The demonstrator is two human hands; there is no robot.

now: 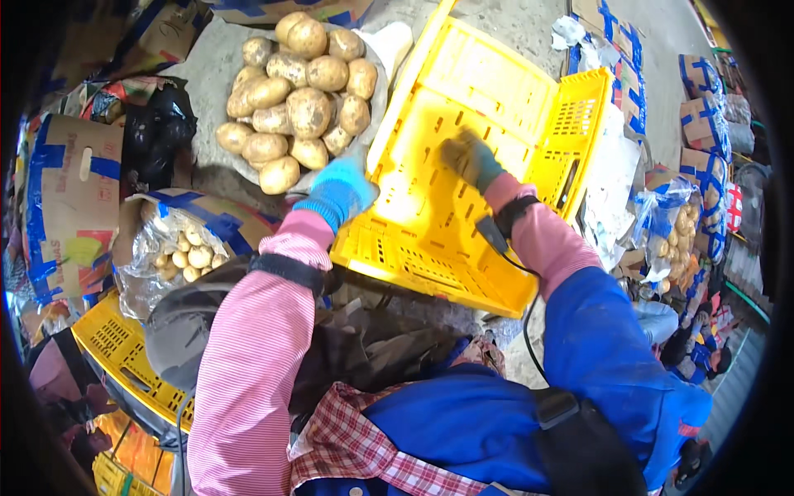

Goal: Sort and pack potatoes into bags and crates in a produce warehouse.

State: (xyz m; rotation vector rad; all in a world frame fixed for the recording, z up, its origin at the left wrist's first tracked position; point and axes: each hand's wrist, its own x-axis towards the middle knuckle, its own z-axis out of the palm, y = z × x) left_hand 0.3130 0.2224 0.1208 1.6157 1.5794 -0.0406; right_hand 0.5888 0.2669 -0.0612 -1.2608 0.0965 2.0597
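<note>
My left hand (343,188), in a blue glove, is at the left rim of a yellow plastic crate (496,62), just below a pile of potatoes (308,112) on a grey sack (213,91). Its fingers are blurred, so I cannot make out whether they grip the rim. My right hand (470,157), in a dirty glove with a teal cuff, is over the crate's inside floor. Its fingers look bent but are smeared, and I cannot make out anything in them. A dark cable runs from my right wrist.
Taped cardboard boxes (70,207) line both sides. Bagged potatoes (192,258) lie at the left, and more (680,231) at the right. Another yellow crate (128,355) is at the lower left. Crumpled white paper (604,207) lies beside the large crate. People (703,351) are at the right edge.
</note>
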